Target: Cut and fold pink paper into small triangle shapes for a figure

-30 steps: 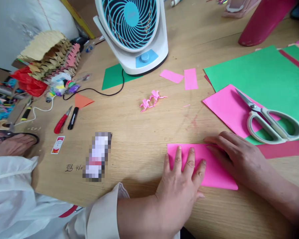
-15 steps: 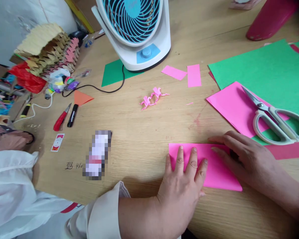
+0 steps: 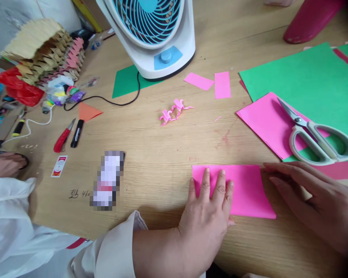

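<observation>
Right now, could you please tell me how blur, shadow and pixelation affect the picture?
In the head view, the right hand looks softer than the left hand; there too, the phone is pixelated beyond reading, and a soft shadow lies on the table beside the left forearm.

Wearing a loose off-white sleeve on left forearm, creased behind a wide, plain cuff. Cut roomy at the opening, standing off the arm, with a pointed corner up top. Showing short nails on bare left hand; bare right hand too, shaded toward the wrist.
</observation>
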`<act>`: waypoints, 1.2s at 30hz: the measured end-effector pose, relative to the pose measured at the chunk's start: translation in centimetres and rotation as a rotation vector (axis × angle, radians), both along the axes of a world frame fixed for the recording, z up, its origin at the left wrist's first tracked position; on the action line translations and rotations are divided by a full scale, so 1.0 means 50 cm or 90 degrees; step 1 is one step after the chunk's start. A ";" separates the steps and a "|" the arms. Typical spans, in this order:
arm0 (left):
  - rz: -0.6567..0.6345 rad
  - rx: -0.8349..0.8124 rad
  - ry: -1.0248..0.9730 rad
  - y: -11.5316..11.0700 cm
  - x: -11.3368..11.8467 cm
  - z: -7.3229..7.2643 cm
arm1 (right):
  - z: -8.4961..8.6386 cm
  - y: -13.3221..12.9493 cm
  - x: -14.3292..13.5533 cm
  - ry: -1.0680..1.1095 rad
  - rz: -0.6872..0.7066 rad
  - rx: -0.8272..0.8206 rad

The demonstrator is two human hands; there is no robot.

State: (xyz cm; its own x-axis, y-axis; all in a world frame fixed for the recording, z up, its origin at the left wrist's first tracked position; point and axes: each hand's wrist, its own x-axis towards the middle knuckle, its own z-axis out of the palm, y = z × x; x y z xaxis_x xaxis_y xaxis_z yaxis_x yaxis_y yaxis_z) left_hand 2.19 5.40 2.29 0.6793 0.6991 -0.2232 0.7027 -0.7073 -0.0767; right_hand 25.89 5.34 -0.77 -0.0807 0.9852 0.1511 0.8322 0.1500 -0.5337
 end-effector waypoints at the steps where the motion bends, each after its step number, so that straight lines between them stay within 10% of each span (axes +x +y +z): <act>1: 0.001 -0.003 0.000 0.000 0.000 -0.001 | 0.003 -0.006 -0.001 0.002 -0.005 0.005; 36: -0.040 0.009 0.040 0.010 -0.002 0.019 | -0.030 -0.021 -0.001 -0.079 0.164 0.157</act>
